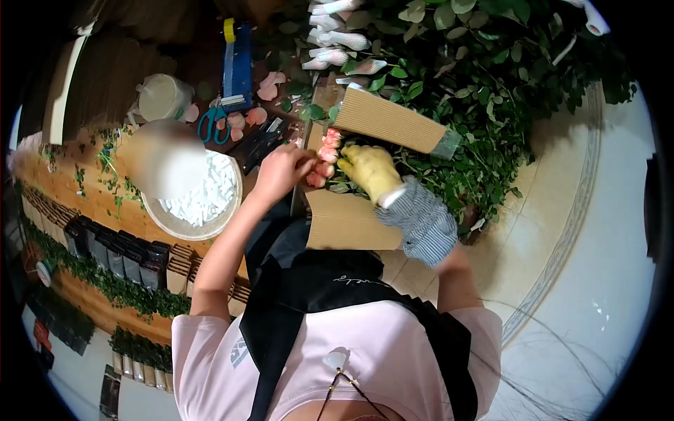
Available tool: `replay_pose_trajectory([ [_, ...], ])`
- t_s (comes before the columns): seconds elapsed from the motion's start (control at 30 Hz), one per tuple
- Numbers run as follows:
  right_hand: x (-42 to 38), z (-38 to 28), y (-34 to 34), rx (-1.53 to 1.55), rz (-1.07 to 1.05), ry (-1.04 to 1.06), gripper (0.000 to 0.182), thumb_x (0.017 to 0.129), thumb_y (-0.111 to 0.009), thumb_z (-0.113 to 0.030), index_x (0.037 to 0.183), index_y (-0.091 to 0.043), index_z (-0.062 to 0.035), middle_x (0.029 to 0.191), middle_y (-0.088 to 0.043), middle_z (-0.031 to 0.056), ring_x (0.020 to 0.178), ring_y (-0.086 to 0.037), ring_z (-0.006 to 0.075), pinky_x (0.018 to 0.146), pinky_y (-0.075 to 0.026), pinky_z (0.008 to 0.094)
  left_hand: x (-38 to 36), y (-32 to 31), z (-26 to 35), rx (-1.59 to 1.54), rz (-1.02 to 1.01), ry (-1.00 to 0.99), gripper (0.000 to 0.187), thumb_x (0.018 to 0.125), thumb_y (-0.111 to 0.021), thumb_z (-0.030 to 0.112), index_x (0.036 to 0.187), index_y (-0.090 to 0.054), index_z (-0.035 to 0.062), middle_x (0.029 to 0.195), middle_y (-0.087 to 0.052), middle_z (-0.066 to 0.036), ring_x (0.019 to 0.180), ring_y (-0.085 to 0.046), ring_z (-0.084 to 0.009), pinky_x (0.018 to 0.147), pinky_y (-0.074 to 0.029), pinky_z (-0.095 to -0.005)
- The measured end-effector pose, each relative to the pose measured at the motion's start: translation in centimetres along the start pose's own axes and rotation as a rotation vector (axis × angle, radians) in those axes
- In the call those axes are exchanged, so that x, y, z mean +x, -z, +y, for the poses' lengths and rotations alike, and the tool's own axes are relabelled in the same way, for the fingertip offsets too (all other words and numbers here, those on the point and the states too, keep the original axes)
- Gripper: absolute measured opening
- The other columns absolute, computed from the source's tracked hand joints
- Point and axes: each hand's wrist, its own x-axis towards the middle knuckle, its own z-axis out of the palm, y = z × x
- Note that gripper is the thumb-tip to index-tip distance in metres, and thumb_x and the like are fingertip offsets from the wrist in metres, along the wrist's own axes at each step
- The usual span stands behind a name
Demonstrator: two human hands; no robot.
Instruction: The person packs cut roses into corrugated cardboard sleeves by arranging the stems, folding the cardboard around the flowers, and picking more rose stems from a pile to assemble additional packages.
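Note:
Several pink roses point(328, 151) lie in a row between my hands, heads toward the left and leafy stems running right. My left hand point(281, 170) is bare, its fingers bent together at the left side of the rose heads; what they pinch, if anything, is too small to tell. On the other side my right hand point(370, 170), in a yellow glove, curls its fingers against the roses just below the heads. Under and around the flowers is corrugated cardboard, with an upper flap point(390, 119) and a lower flap point(351, 221) folded outward.
Blue-handled scissors point(213, 125), a black stapler-like tool point(261, 144), a blue tape dispenser point(237, 70) and loose petals point(270, 85) lie at upper left. A bowl of white pieces point(200, 203) stands left. Leafy stems point(484, 84) and net-wrapped buds point(340, 38) fill the upper right.

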Motion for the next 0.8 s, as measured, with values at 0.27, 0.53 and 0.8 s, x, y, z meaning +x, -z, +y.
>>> replay_pose_trajectory([
  [0.27,-0.8,1.0,-2.0,-0.06,-0.042,0.182,0.033,0.09,-0.059,-0.025,0.119,-0.062,-0.0101,0.083,-0.071,0.0105,0.076,-0.068,0.0312,0.069,-0.052,0.0457,0.7,-1.8,-0.7,-0.166,-0.112,0.031,0.048,0.076,-0.079,0.029,0.115,-0.063,0.0063,0.103,-0.06,-0.015,0.099,-0.061,-0.0356,0.086,-0.051,-0.042],
  [0.53,-1.5,2.1,-2.6,0.197,0.166,0.248,0.029,0.085,-0.065,-0.022,0.112,-0.066,-0.0103,0.079,-0.068,0.0109,0.076,-0.065,0.0333,0.07,-0.05,0.0474,1.7,-3.7,0.4,-0.025,-0.087,-0.169,0.041,0.075,-0.078,0.023,0.109,-0.065,0.004,0.102,-0.061,-0.014,0.097,-0.059,-0.0351,0.085,-0.049,-0.0423],
  [0.8,0.2,2.2,-5.6,0.097,0.237,0.059,0.014,0.081,-0.063,-0.022,0.087,-0.066,-0.0106,0.072,-0.069,0.0138,0.07,-0.066,0.0358,0.068,-0.052,0.0478,2.0,-5.4,1.2,-0.124,0.061,-0.091,0.021,0.077,-0.073,0.018,0.081,-0.06,0.0013,0.084,-0.06,-0.015,0.084,-0.059,-0.0345,0.075,-0.049,-0.0435],
])
